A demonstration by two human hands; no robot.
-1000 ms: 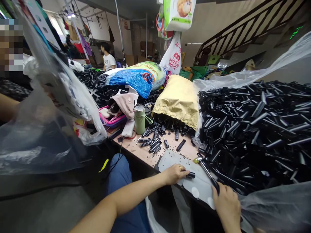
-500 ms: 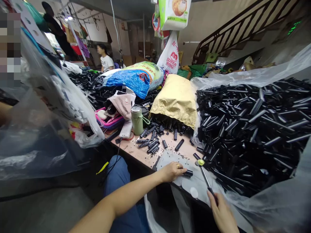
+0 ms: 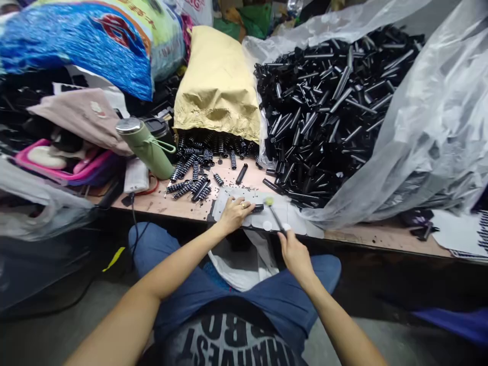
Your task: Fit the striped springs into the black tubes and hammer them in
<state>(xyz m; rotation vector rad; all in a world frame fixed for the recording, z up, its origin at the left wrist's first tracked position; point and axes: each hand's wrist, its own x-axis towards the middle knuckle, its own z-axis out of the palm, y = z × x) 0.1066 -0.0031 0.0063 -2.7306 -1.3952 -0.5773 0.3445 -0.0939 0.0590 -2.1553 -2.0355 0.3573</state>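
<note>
My left hand (image 3: 234, 214) is closed around a black tube (image 3: 258, 208) that lies sideways over a pale sheet (image 3: 274, 218) at the table edge. To the right, my right hand (image 3: 296, 254) grips the dark handle of a small mallet (image 3: 276, 217). Its round yellowish head is just beyond the tube's right end, apart from it and slightly blurred. Beyond my left hand, a single black tube (image 3: 241, 174) rests on the table. Ribbed black rollers (image 3: 186, 185) with thin pins lie in a loose group farther left. My fingers hide most of the held tube.
A large heap of black tubes (image 3: 316, 117) fills a clear plastic sack at the right. Ribbed rollers spill from a yellow sack (image 3: 217, 81). A tilted green flask (image 3: 148, 150), a white power bank (image 3: 136, 175) and a pink basket (image 3: 49, 170) stand left. A cable hangs off the edge.
The view has swung down and to the right. The mallet head has blurred and stays near the tube's right end. My left hand still holds the tube.
</note>
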